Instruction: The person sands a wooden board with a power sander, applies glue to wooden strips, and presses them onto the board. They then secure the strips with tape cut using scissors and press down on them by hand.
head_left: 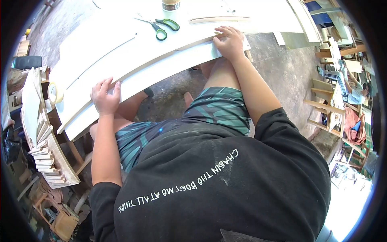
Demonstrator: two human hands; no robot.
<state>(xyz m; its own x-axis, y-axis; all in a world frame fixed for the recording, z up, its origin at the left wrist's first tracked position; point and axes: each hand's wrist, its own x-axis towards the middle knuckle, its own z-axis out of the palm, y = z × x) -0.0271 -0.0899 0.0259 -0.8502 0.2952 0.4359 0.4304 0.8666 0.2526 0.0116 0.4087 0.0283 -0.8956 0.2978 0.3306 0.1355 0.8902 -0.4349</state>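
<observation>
A long, thin wooden strip [149,63] lies across the white work surface [109,44], running from lower left to upper right. My left hand [105,97] grips it toward its left part, thumb on the near side and fingers on the far side. Near the strip's right end, my right hand [230,43] has it between thumb and fingers. Beyond the strip rest scissors [161,30] with black and green handles, their blades partly washed out by glare. Another short strip [219,19] lies past my right hand.
A tape roll [55,92] sits at the surface's left edge, and a jar [171,5] stands at the far side. Many small wood pieces [46,163] line a curved board at left. Another person [354,90] sits among wooden frames at right.
</observation>
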